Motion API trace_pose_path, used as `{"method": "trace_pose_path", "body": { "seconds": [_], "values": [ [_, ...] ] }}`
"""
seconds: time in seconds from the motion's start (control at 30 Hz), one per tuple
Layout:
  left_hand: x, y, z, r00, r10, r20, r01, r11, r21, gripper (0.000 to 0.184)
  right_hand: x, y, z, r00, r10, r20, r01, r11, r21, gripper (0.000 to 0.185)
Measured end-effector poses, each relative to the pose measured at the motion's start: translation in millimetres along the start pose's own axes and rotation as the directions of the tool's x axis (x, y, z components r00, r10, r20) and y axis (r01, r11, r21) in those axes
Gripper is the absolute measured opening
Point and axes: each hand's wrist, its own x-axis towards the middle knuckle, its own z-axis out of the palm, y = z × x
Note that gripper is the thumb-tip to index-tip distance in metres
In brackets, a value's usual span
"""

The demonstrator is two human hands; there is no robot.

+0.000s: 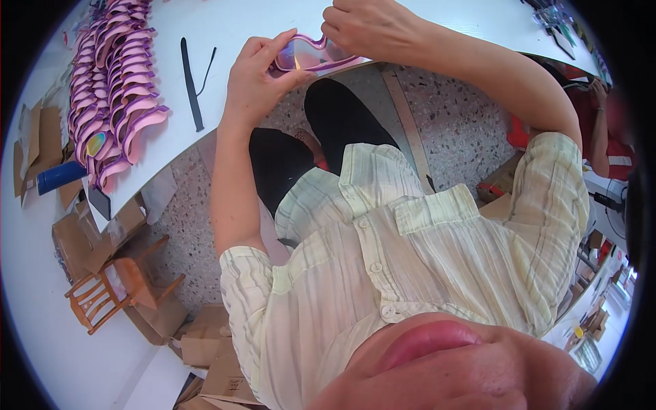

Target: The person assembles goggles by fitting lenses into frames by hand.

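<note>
Near the front edge of the white table, I hold a goggle (314,63) with a purple-pink rim and a shiny, rainbow-tinted lens. My left hand (261,74) grips its left end, thumb along the lower rim and fingers at the upper side. Over the right end, my right hand (372,31) is closed with curled fingers, covering that part of the rim. Whether a small piece is also in those right fingers is hidden. To the left of my left hand lies a dark strap-like strip (191,89) with a thinner branch.
Long stacked rows of pink-purple goggle frames (113,89) cover the table's left side. A dark phone-like slab (100,203) sits at the corner, by a blue cylinder (60,178). On the floor are a wooden chair (113,294) and cardboard boxes (225,376). Another person (601,130) is at right.
</note>
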Motion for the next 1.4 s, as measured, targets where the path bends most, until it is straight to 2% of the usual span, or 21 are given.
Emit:
{"method": "trace_pose_path", "body": {
  "seconds": [0.23, 0.4, 0.5, 0.6, 0.7, 0.8, 0.83, 0.93, 1.0, 1.07, 1.1, 1.2, 1.23, 1.33, 1.4],
  "values": [
    [2.1, -13.8, 3.1, 0.996, 0.087, -0.010, -0.087, 0.995, 0.041, 0.068, -13.0, 14.6, 8.5, 0.981, -0.017, -0.196, 0.043, 0.990, 0.131, 0.014],
    [1.3, -11.6, 2.0, 0.985, 0.169, -0.033, -0.163, 0.978, 0.127, 0.068, -31.8, 1.0, 20.9, 0.953, 0.124, -0.276, -0.066, 0.975, 0.211, 0.017],
    [2.4, -10.6, 1.9, 0.995, 0.099, -0.018, -0.098, 0.994, 0.039, 0.068, -35.9, 0.6, 25.2, 0.945, 0.194, -0.263, -0.111, 0.947, 0.301, 0.017],
    [3.1, -16.3, 4.6, 0.996, 0.092, -0.005, -0.092, 0.996, -0.006, 0.069, -34.9, -1.7, 16.7, 0.875, 0.461, -0.149, -0.270, 0.720, 0.639, 0.022],
    [3.0, -13.7, 4.4, 0.997, 0.079, 0.009, -0.079, 0.997, -0.026, 0.072, -28.9, 7.4, 16.2, 0.816, 0.536, 0.216, -0.425, 0.303, 0.853, 0.024],
    [3.0, -17.8, 6.2, 0.995, 0.099, 0.015, -0.099, 0.994, -0.049, 0.071, -16.1, 25.3, 13.6, 0.888, 0.358, 0.289, -0.412, 0.341, 0.845, 0.020],
    [2.1, -18.4, 5.2, 0.995, 0.095, 0.010, -0.094, 0.994, -0.051, 0.071, -9.3, 29.7, 8.9, 0.886, 0.329, 0.326, -0.426, 0.303, 0.852, 0.016],
    [1.6, -16.7, 4.4, 0.996, 0.085, -0.009, -0.086, 0.995, -0.058, 0.071, -1.2, 40.3, 8.6, 0.925, 0.225, 0.305, -0.379, 0.561, 0.736, 0.018],
    [2.1, -18.6, 4.7, 0.996, 0.090, -0.020, -0.091, 0.994, -0.060, 0.071, 1.9, 40.3, 8.0, 0.977, 0.106, 0.182, -0.196, 0.777, 0.598, 0.013],
    [1.4, -18.0, 4.8, 0.995, 0.093, -0.023, -0.094, 0.994, -0.058, 0.070, 2.1, 39.0, 7.9, 0.998, -0.022, 0.067, -0.005, 0.923, 0.385, 0.009],
    [1.8, -17.5, 4.8, 0.995, 0.096, -0.024, -0.097, 0.994, -0.057, 0.070, 2.8, 36.5, 7.4, 0.995, -0.098, 0.025, 0.088, 0.960, 0.267, 0.007],
    [3.5, -18.9, 5.2, 0.993, 0.114, -0.024, -0.115, 0.992, -0.058, 0.069, 10.7, 27.3, -0.9, 0.978, -0.195, 0.078, 0.186, 0.977, 0.106, 0.010],
    [3.8, -19.1, 4.7, 0.992, 0.120, -0.028, -0.121, 0.991, -0.054, 0.069, 11.8, 25.2, -1.8, 0.977, -0.202, 0.070, 0.196, 0.977, 0.085, 0.012],
    [2.7, -19.0, 4.9, 0.992, 0.116, -0.047, -0.118, 0.992, -0.035, 0.068, 12.3, 25.4, 5.5, 0.987, -0.118, 0.109, 0.097, 0.978, 0.183, 0.016],
    [4.1, -18.4, 6.4, 0.994, 0.094, -0.064, -0.095, 0.995, -0.006, 0.068, 13.9, 18.3, -4.1, 0.969, -0.019, 0.248, -0.076, 0.926, 0.370, 0.017]
  ]
}}
